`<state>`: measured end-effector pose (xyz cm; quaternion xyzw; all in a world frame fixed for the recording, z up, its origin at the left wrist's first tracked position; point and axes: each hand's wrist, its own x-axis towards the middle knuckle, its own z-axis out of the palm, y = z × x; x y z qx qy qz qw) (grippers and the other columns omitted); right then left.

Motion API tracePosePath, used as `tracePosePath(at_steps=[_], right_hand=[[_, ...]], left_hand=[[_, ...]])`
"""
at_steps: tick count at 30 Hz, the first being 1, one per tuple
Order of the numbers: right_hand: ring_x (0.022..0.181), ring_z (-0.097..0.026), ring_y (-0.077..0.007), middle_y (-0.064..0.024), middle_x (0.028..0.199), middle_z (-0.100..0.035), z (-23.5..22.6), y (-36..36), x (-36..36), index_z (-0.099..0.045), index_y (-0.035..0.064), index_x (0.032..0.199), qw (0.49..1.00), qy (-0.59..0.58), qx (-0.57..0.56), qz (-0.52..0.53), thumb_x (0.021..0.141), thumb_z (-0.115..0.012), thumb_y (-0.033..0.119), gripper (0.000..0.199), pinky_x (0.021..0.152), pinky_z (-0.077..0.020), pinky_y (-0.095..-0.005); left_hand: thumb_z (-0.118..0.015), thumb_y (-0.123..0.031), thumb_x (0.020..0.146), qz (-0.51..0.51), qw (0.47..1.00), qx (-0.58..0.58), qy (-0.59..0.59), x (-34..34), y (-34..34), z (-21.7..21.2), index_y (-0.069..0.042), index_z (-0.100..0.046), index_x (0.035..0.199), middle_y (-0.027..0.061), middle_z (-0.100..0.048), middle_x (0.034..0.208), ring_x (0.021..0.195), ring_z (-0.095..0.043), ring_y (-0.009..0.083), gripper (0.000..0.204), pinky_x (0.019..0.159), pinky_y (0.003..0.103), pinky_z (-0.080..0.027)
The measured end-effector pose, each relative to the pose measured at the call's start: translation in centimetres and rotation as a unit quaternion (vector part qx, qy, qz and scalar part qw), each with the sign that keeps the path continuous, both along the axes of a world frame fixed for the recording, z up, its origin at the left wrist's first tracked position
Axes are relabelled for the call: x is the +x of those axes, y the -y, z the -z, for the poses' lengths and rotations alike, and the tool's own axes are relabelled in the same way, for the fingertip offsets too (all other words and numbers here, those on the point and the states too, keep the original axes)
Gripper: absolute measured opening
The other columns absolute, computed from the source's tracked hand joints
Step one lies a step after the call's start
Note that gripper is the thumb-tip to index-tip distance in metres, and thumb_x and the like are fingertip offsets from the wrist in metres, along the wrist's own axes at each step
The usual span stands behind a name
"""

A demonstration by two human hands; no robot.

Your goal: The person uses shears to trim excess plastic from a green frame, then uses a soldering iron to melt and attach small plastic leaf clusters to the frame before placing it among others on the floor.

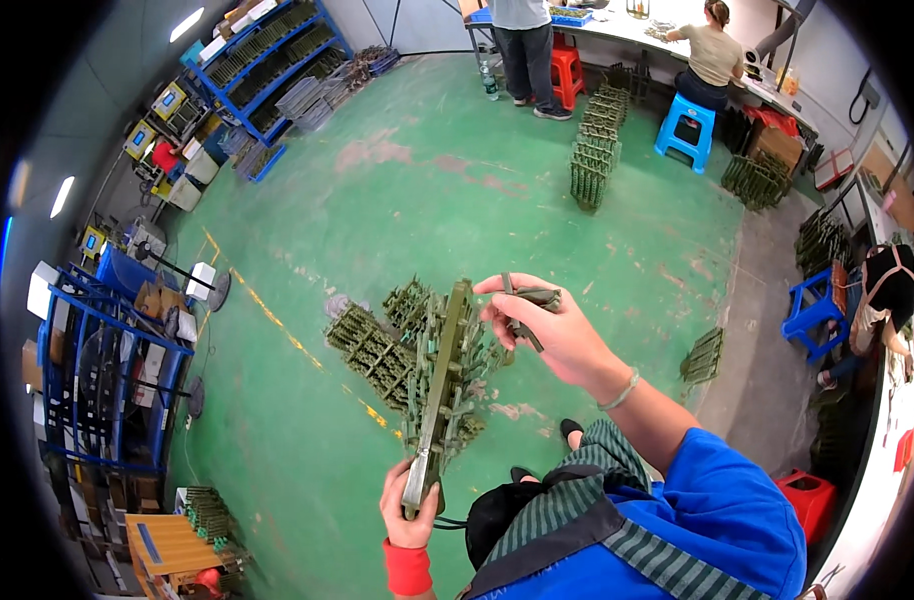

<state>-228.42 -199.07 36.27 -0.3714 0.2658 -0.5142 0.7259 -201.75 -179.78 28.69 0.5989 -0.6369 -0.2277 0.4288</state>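
Note:
My left hand, with a red band at the wrist, is closed round the near end of a long olive-green metal bar. The bar slants up and away from me, and small olive pieces cluster along its sides. Beside the bar's far end is my right hand, its fingers bent round a few small olive metal pieces; their exact kind is too small to tell. Below, on the green floor, stand racks of similar olive parts, partly hidden behind the bar.
More olive racks stand in a row farther off, and a single rack is at the right. Blue shelving and a blue frame cart line the left. People work at benches, near blue stools.

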Motion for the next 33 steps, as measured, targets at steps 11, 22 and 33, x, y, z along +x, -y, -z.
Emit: tracePosePath(at_steps=[11,22,33], right_hand=[[0.066,-0.045,-0.0019,0.0039,0.077,-0.059,1.9,-0.1,1.9,-0.066,0.0009,0.099,0.968,-0.210,-0.107,0.091,0.091,-0.068,0.020,0.021,0.056,-0.0385,-0.0231],[0.067,-0.047,-0.0024,0.0030,0.075,-0.058,1.5,0.7,2.0,-0.064,-0.0002,0.097,0.976,-0.185,-0.098,0.061,0.093,-0.061,0.015,0.016,0.057,-0.0387,-0.0218],[0.092,-0.062,-0.0180,-0.0112,0.104,-0.063,2.8,0.2,-1.6,-0.061,0.0020,0.104,0.984,0.100,0.148,0.019,0.094,-0.057,0.012,0.015,0.077,-0.0540,-0.0336]], left_hand=[[-0.073,0.002,0.075,0.003,0.999,-0.025,0.030,-0.8,0.4,-0.3,0.001,-0.063,0.110,0.0189,-0.063,0.115,0.102,-0.062,0.0335,0.037,0.091,0.040,-0.048],[-0.073,0.001,0.077,-0.031,0.998,0.025,-0.057,0.2,-0.2,1.5,0.001,-0.061,0.112,0.0180,-0.063,0.117,0.104,-0.062,0.0302,0.037,0.093,0.038,-0.047],[-0.076,0.004,0.075,-0.103,0.964,0.072,-0.233,0.8,-0.3,1.1,0.000,-0.058,0.111,0.0098,-0.060,0.110,0.108,-0.058,0.0200,0.041,0.097,0.036,-0.045]])
